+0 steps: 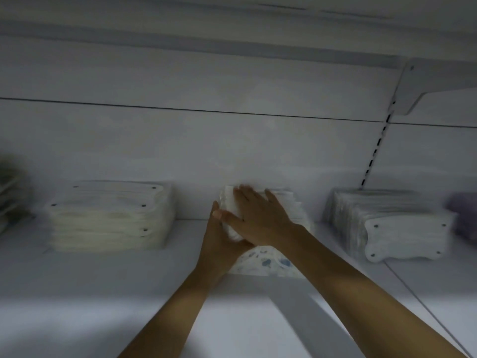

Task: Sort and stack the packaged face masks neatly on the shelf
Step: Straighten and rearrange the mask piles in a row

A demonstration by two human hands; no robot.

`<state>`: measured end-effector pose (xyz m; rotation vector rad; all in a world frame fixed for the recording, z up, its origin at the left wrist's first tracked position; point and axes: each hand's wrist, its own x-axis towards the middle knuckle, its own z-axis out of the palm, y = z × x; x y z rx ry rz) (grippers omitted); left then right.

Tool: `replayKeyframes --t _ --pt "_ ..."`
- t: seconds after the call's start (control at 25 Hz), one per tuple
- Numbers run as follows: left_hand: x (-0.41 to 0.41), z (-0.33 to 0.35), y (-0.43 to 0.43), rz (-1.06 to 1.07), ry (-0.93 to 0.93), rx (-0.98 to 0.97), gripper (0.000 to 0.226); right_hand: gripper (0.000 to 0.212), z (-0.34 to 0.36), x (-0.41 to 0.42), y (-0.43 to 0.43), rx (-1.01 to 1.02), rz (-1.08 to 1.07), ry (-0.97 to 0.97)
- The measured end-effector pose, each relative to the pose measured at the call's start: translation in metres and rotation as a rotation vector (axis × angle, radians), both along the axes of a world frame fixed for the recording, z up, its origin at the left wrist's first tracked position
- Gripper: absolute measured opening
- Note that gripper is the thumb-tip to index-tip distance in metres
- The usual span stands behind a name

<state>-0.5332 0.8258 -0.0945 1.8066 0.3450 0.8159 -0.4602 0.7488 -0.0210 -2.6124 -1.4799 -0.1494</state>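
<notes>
Centre stack [294, 210] of masks sits at the back of the shelf [103, 293], between the left stack [108, 215] and the right stack [387, 223], apart from both. My right hand [258, 215] lies flat on top of it, fingers straight, pressing down. My left hand [222, 241] is against its left front corner, thumb up along the side. Its fingers are hidden under the right hand, so I cannot tell whether it grips or only steadies. A printed pack [263, 263] shows at the front of the stack's base.

Handling, as I judge it: the packs are light, soft and film-wrapped, so probably slippery, and a stack pushed at one point will shear and fan out. Take hold on two opposite sides with flat palms, keep pressure on top, and square the edges against the back wall [232, 151]. Do not pinch a single pack
</notes>
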Motion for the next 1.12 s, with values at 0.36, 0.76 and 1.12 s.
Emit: replayKeyframes --t 0.36,0.76,1.12 --pt "-0.001 -0.002 0.002 -0.023 -0.069 -0.031 0.089 0.073 0.006 0.01 0.025 0.182 -0.023 0.047" --pt "0.0 -0.006 0.008 -0.095 0.002 -0.131 0.135 0.061 0.005 0.024 -0.01 0.173 -0.029 -0.052" --pt "0.0 -0.003 0.007 -0.047 -0.072 -0.07 0.082 0.096 -0.003 0.02 -0.028 -0.003 0.004 -0.05"
